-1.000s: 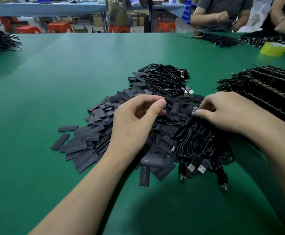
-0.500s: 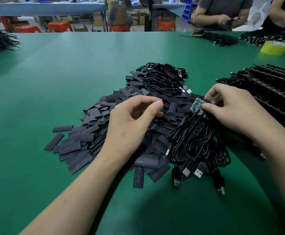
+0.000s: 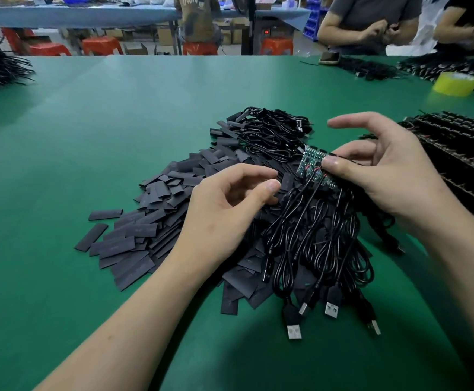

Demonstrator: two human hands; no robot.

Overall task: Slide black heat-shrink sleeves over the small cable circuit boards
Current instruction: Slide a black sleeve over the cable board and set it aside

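Small green circuit boards (image 3: 313,165), several in cluster, raised above table, just right of pile centre. I see my right hand (image 3: 382,176) pinching them between thumb and middle finger, forefinger stretched out free. Black cables (image 3: 314,235) hang from boards down to table, USB plugs (image 3: 331,309) at near end. My left hand (image 3: 230,210) hovers over heat-shrink sleeves (image 3: 156,221), fingers loosely curled, thumb and forefinger narrowly apart, nothing seen between them. Sleeves lie heaped flat on green table (image 3: 89,136). Another cable coil (image 3: 272,136) behind pile. Yellow tape roll (image 3: 455,83) far right.
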